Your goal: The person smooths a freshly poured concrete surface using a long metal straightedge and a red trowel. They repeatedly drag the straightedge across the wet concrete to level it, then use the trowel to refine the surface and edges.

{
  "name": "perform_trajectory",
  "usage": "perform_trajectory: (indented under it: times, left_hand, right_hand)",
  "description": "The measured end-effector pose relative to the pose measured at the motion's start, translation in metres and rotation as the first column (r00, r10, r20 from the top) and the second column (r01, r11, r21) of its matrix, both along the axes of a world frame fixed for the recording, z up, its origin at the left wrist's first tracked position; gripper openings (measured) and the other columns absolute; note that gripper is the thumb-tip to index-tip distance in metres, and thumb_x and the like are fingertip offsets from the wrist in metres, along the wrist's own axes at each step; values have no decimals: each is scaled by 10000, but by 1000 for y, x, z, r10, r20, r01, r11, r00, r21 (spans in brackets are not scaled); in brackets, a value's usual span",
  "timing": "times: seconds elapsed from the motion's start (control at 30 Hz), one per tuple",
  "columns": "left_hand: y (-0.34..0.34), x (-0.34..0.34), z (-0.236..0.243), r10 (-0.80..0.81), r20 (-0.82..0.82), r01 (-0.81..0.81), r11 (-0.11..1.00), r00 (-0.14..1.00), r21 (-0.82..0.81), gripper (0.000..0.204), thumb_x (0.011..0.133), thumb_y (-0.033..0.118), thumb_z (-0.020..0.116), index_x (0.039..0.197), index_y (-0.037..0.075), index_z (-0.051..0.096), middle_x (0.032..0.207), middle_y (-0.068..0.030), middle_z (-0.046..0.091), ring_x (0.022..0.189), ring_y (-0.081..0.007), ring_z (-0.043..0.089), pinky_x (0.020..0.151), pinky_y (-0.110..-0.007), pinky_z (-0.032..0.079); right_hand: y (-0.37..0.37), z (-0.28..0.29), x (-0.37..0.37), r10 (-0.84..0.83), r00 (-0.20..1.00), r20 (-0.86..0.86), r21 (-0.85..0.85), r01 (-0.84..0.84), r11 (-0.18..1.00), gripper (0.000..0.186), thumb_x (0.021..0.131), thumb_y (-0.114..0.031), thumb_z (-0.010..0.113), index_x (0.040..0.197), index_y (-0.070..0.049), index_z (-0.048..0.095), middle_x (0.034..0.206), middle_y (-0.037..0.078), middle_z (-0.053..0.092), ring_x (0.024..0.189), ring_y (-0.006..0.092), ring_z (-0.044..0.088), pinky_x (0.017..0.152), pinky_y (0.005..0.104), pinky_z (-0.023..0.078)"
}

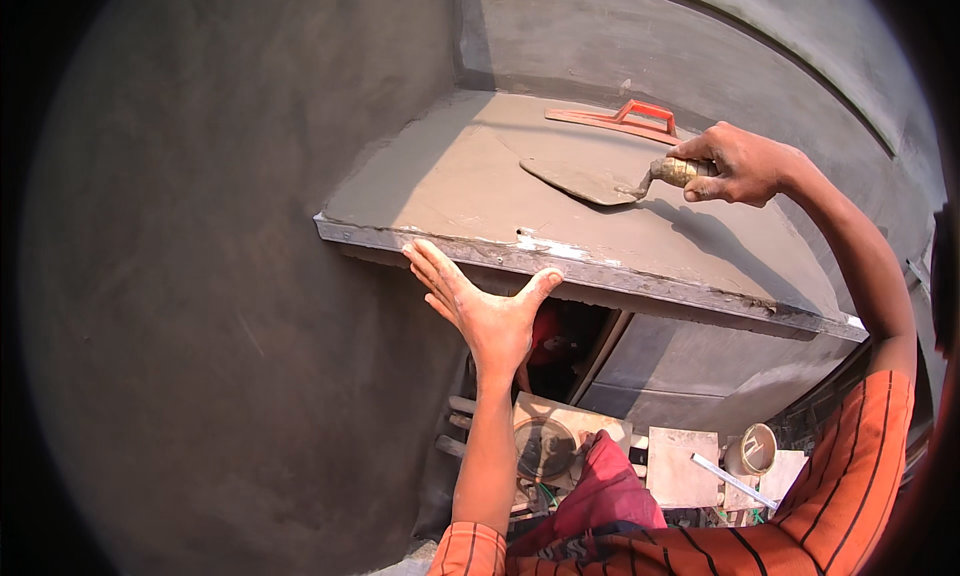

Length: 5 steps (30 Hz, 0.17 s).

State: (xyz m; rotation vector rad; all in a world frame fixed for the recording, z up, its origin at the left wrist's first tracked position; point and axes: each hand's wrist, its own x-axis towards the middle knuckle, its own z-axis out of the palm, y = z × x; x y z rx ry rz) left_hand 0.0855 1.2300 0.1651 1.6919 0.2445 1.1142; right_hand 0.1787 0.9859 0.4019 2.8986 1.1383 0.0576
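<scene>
My right hand point(738, 164) is closed around the handle of a pointed trowel point(580, 182), its blade held low over the wet grey mortar slab point(440, 181). Whether the blade touches the mortar I cannot tell. My left hand point(485, 306) has its fingers stretched and thumb spread, resting against the metal straightedge point(610, 274) that runs along the slab's front edge. Toward the back of the slab lies a float with a red handle point(645, 114). A small dark hole or lump shows in the mortar just behind the straightedge.
A plastered grey wall point(200, 276) rises on the left, and another point(620, 46) stands behind the slab. Far below are boards point(683, 466), a bucket point(757, 448), a round pan point(545, 448) and a pale bar point(730, 479). A dark opening point(565, 351) sits under the slab.
</scene>
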Motion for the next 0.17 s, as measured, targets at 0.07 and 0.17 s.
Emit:
perform_trajectory:
  times: [0.07, 0.17]
  left_hand:
    - [1, -1, 0, 8, -8, -8, 1000, 1000, -6, 1449, 581, 493, 913, 1548, 4, -50, 1618, -243, -64, 1512, -339, -42, 1168, -580, -3]
    - [-1, 1, 1, 9, 2, -9, 1000, 1000, -5, 1444, 568, 490, 915, 1549, -2, -23, 1615, -258, -30, 1512, -347, -36, 1166, -595, -8]
  right_hand:
    - [-17, 12, -23, -17, 990, -138, 139, 36, 990, 707, 751, -484, 802, 1231, 10, 642, 719, 81, 664, 541, 158, 572, 493, 311, 475]
    - [-35, 6, -11, -58, 998, 1, 247, 56, 967, 826, 729, -658, 750, 1245, -20, 648, 742, 82, 664, 560, 156, 599, 500, 269, 511]
